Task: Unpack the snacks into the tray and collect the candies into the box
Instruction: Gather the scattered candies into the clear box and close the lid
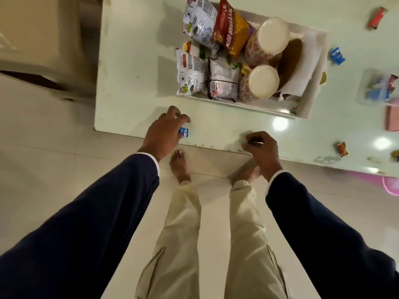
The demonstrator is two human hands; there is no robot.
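Observation:
My left hand [164, 130] hovers at the table's near edge, fingers curled round a small blue-and-white candy [183, 132]. My right hand [262, 151] is at the edge too, fingers curled; what it holds is hidden. A white tray [302, 108] further back carries several snack packets [192, 74] and two lidded jars [262, 82]. Loose candies lie on the table: a red one [376, 18], a blue one [336, 56], a red-orange one [342, 148]. A clear box [380, 87] with candies inside sits at the far right.
The pale green table [133, 72] ends just in front of my feet. A beige cabinet [38, 39] stands to the left. A pink item [391, 118] lies at the right edge, and a pink tub [390, 186] sits on the floor below.

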